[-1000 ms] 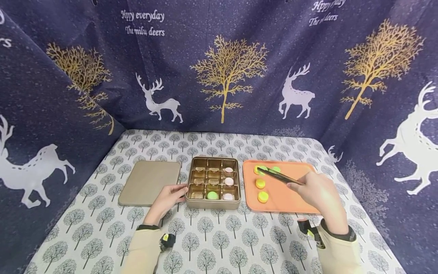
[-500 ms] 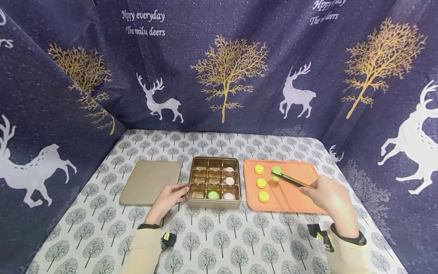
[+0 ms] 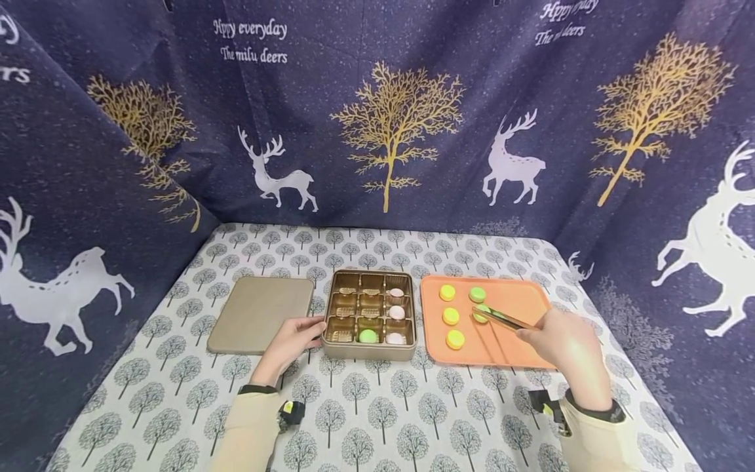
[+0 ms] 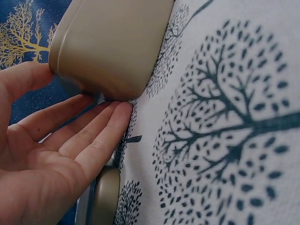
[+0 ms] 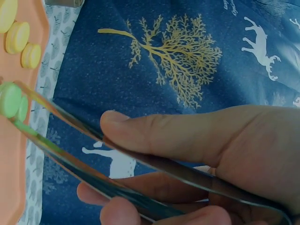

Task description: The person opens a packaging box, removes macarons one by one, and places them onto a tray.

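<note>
My right hand [image 3: 569, 337] holds a pair of metal tongs [image 3: 508, 320] over the orange tray [image 3: 527, 298]. The tong tips lie either side of a green macaron [image 5: 10, 100] in the right wrist view; whether they press it, I cannot tell. Another green macaron [image 3: 477, 294] lies just behind. Three yellow macarons [image 3: 451, 316] form a column at the tray's left. My left hand [image 3: 295, 341] touches the near-left corner of the gold box [image 3: 368, 352], its fingers [image 4: 101, 138] nearly straight. In the box, pink macarons [image 3: 397, 312] fill the right column and a green macaron [image 3: 368, 336] sits front middle.
The flat gold lid [image 3: 262, 314] lies left of the box. A tree-print cloth [image 3: 383, 406] covers the table. Dark blue curtains [image 3: 312, 131] with deer and trees stand behind and at both sides.
The tongs have moved right, then slightly nearer, from beside the far yellow macaron. A green macaron at their tips has shifted the same way. The left hand stays at the box.
</note>
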`<state>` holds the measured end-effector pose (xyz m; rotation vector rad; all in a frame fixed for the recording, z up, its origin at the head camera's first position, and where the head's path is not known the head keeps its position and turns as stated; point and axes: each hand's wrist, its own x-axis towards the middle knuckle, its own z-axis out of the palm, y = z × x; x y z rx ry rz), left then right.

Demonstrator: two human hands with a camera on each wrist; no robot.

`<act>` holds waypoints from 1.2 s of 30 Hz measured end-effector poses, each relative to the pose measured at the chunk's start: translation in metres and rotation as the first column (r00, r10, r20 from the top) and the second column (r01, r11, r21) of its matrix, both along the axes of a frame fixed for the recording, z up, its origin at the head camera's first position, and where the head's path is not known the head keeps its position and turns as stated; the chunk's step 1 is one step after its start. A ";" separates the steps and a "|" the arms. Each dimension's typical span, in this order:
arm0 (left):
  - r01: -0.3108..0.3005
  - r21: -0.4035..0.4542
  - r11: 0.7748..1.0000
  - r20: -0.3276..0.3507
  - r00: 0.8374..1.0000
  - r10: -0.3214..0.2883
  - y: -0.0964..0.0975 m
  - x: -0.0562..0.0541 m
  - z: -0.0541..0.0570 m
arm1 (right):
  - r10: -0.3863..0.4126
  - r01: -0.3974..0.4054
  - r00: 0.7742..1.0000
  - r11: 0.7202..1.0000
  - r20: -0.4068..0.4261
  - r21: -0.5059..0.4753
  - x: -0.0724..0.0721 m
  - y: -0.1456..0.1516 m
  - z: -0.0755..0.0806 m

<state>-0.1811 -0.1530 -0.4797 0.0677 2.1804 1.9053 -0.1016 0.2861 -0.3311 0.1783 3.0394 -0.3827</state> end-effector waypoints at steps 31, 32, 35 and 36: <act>0.015 0.033 0.999 0.006 1.000 -0.016 -0.002 0.002 0.001 | 0.003 -0.002 0.999 1.000 -0.035 0.017 0.014 -0.007 0.013; 0.015 0.033 0.999 0.005 1.000 -0.015 -0.001 0.002 0.001 | -0.001 0.001 0.999 1.000 -0.036 0.014 0.014 -0.008 0.014; 0.013 0.031 0.999 0.006 1.000 -0.013 -0.001 0.002 0.001 | 0.001 -0.001 0.999 1.000 -0.042 0.007 0.012 -0.015 0.017; 0.015 0.033 0.999 0.005 1.000 -0.015 -0.001 0.002 0.001 | 0.006 -0.006 0.999 1.000 -0.046 0.010 0.011 -0.017 0.018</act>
